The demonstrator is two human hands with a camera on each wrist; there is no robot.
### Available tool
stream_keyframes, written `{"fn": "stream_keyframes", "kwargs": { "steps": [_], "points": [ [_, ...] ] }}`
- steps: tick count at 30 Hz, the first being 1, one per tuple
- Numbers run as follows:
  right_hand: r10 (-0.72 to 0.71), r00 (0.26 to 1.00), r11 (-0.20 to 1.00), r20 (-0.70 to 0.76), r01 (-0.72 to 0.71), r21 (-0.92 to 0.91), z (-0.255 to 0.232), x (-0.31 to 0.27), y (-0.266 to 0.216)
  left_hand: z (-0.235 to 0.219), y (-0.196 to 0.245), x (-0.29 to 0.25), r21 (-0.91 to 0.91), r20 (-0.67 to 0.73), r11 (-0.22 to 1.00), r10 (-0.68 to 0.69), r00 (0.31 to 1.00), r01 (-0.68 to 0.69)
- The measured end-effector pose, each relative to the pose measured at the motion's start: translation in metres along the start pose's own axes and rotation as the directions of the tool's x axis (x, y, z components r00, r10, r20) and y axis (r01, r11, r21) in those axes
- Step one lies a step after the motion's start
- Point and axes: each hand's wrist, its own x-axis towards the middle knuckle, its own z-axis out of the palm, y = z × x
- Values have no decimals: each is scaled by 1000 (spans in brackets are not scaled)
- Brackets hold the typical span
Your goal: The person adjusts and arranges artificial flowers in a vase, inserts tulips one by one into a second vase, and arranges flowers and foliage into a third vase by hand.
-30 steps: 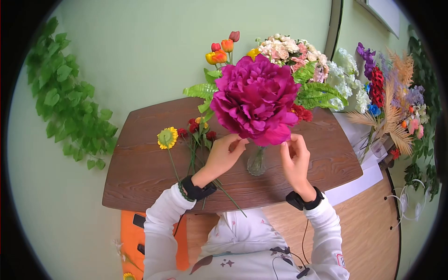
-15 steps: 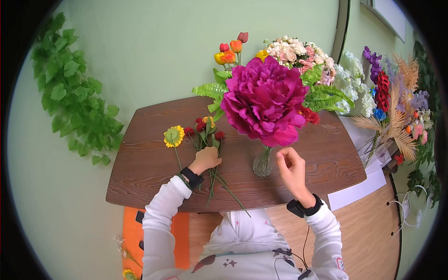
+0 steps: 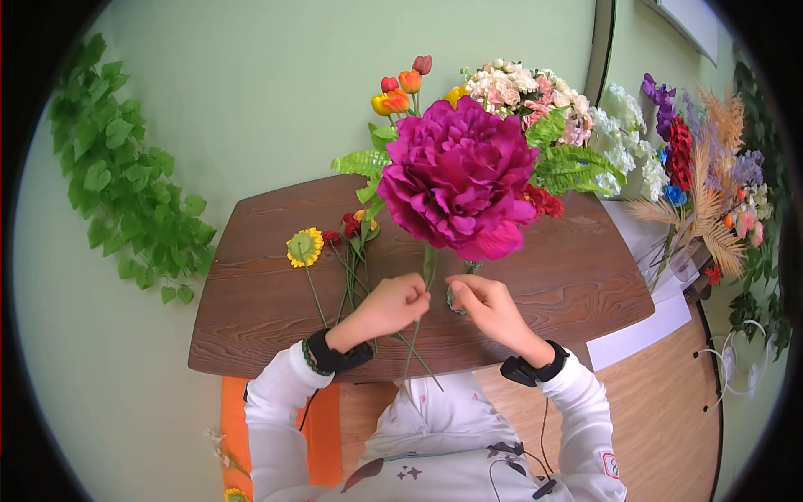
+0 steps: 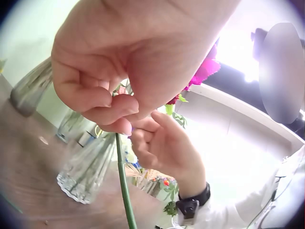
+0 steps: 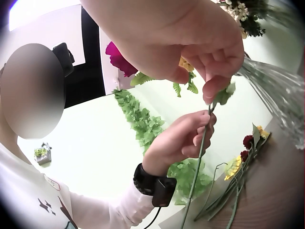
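A thin green stem is pinched between the thumb and fingers of the left hand; a leaf rises above the grip, its upper part hidden behind the large magenta flower. The left wrist view shows the stem running down from the left fingertips. Close by on the right, the right hand has loosely bent fingers beside the glass vase, which it partly covers. In the right wrist view its fingertips hang just above the stem; whether they touch it I cannot tell.
On the table's left lie a yellow flower and several red flowers with long stems. Behind the magenta flower stand tulips, pale blossoms and ferns. More flowers stand at the right.
The left hand went down to the stems on the table, then came back right with one in its fingers. The right hand has moved left and slightly down, in front of the vase.
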Motion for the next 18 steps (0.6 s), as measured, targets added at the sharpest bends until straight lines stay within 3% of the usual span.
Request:
{"fn": "stream_keyframes", "kwargs": {
  "steps": [2,5,9,12,16,18],
  "points": [
    [78,994,986,79,-89,141,6,4,0,6,6,-9,-5,47,1000,-18,999,18],
    [5,997,978,76,-20,206,16,6,5,14,5,-18,26,126,995,88,988,-92],
    [-49,994,983,96,31,182,20,4,0,13,10,-27,-54,94,991,127,987,-123],
    [-109,987,975,120,82,207,15,-7,-12,5,12,-30,-24,152,988,153,977,-151],
    [-177,975,973,137,153,172,-12,-34,-38,-5,9,-25,-52,214,994,100,972,-91],
    [22,972,963,233,-83,255,-34,-47,-50,-7,5,-18,-69,224,995,87,971,-73]
  ]
}}
